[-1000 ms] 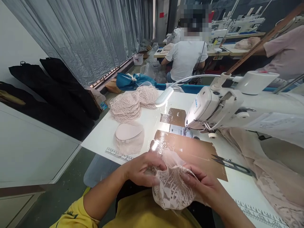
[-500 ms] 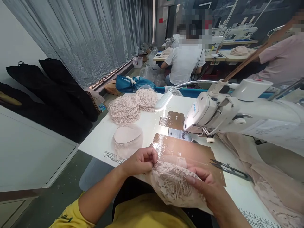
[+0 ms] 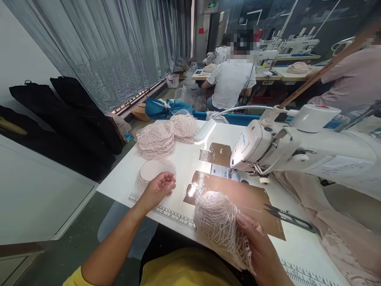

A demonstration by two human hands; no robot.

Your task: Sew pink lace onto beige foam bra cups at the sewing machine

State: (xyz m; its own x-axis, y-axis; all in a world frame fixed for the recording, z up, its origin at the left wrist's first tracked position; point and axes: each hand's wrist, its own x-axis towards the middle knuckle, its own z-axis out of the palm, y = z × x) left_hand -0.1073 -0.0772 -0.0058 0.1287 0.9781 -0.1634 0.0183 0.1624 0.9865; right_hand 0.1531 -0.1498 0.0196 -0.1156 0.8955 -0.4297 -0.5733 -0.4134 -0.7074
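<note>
My right hand (image 3: 258, 249) grips a pale pink lace piece (image 3: 218, 221) bunched over its fingers at the near edge of the white sewing table (image 3: 190, 157). My left hand (image 3: 157, 188) has its fingers curled at the small stack of smooth pink cup pads (image 3: 150, 170), touching the top pad; whether it grips it I cannot tell. A brown sheet (image 3: 238, 194) lies under the sewing machine (image 3: 297, 147) head, just beyond the lace piece.
Two piles of lace pieces (image 3: 166, 135) sit at the table's far left. Thread snips (image 3: 290, 220) lie to the right, pink fabric (image 3: 333, 234) drapes beyond them. A lamp (image 3: 204, 131) hangs over the table. Other people sit at far tables. Black bags lie at the left.
My left hand let go of the lace piece and reached left to the stack of pink pads. My right hand keeps the lace, now bunched over it.
</note>
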